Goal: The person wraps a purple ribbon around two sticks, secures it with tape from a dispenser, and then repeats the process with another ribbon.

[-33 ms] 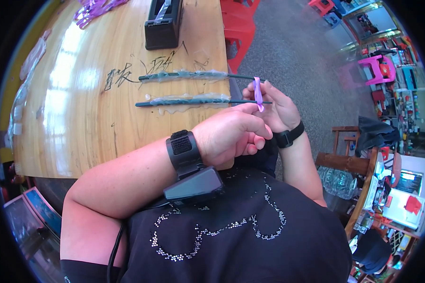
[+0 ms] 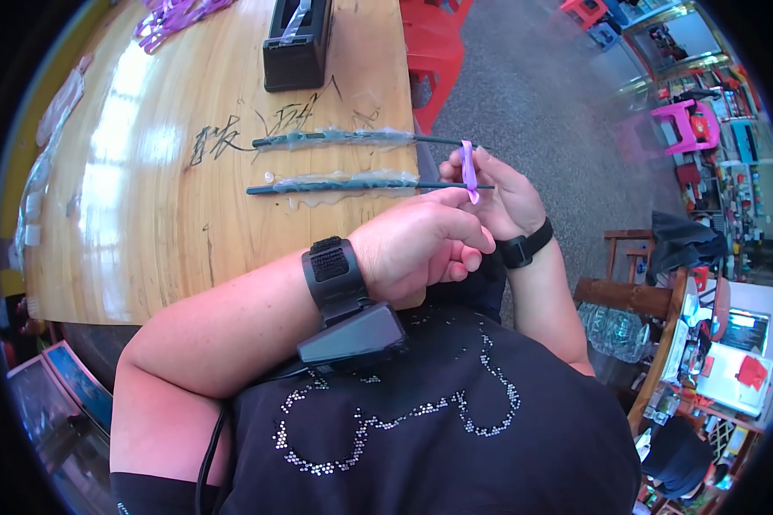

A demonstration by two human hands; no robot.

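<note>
Two thin dark green rods lie nearly parallel, a far rod [image 2: 438, 139] and a near rod [image 2: 442, 184]. Both jut past the table's right edge. A shiny purple ribbon [image 2: 468, 163] spans them close to their free ends. My left hand [image 2: 416, 245] reaches across below the near rod, its index finger at the ribbon's lower end and the other fingers curled. Beyond the rods' ends, my right hand [image 2: 515, 197] has thumb and fingers bent around the ribbon. Some fingertips are hidden behind the ribbon and the left hand.
Clear, glue-like material fixes the rods to the wooden table [image 2: 172, 232]. A black tape dispenser [image 2: 296, 64] stands at the table's far side, with purple ribbons [image 2: 176, 19] to its left. Red stools [image 2: 438, 56] are beyond the right edge, a pink stool [image 2: 685, 127] farther off.
</note>
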